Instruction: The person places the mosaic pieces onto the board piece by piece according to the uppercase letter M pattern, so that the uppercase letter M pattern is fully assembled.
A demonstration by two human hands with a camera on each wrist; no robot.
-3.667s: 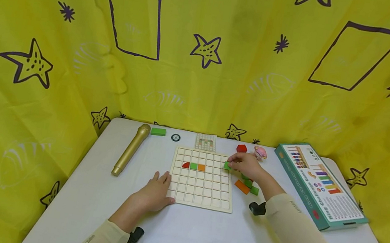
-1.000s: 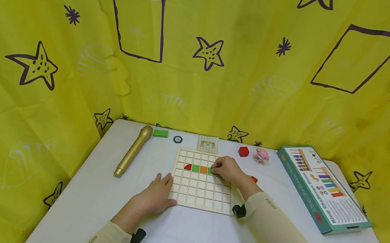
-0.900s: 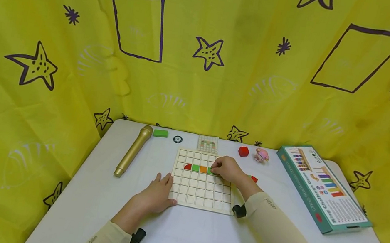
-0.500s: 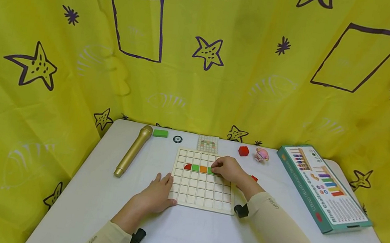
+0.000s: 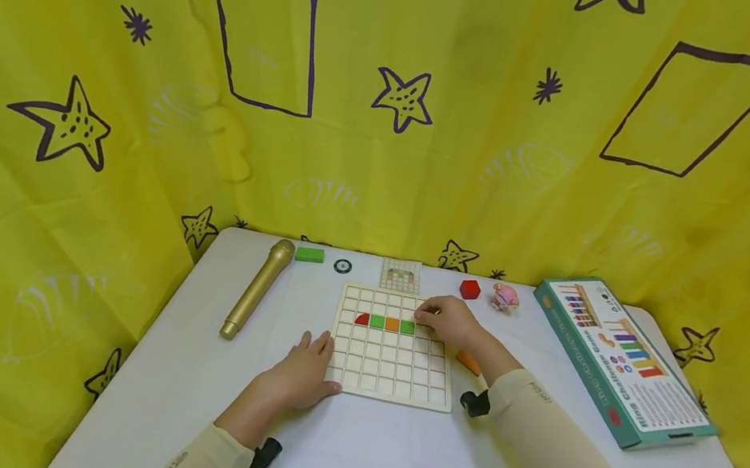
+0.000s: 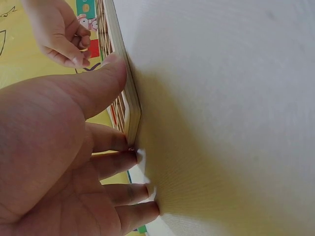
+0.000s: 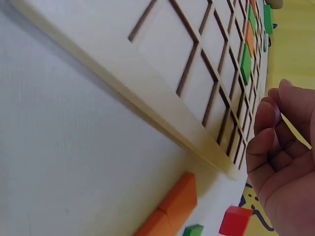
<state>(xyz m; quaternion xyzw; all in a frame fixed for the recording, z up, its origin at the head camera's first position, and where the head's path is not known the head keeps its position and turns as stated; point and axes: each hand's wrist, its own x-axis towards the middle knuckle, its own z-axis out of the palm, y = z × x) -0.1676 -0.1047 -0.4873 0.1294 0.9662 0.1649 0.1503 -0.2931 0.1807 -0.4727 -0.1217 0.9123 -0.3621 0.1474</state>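
Note:
My left hand (image 5: 300, 375) rests at the left edge and near corner of a wooden grid board (image 5: 391, 367). In the left wrist view its thumb (image 6: 106, 81) touches the board's edge and the other fingertips reach the table. A row on the board holds a red rounded block (image 5: 362, 319), a green block (image 5: 376, 322), an orange block (image 5: 392, 324) and a second green block (image 5: 408, 327). Just right of that row, my right hand (image 5: 453, 320) hovers over the board. Its fingers are loosely curled with nothing visible between them in the right wrist view.
Orange blocks (image 7: 181, 201), a green block (image 7: 193, 230) and a red block (image 7: 236, 220) lie right of the board. Behind stand a pattern card (image 5: 400, 275), red die-like block (image 5: 470, 289) and pink toy (image 5: 504, 297). A gold microphone (image 5: 257, 289) lies left, a game box (image 5: 625, 364) right.
The right hand carried the second green block from the board's right side into the row beside the orange one. It has let go and drawn slightly up and right. The left hand stays put.

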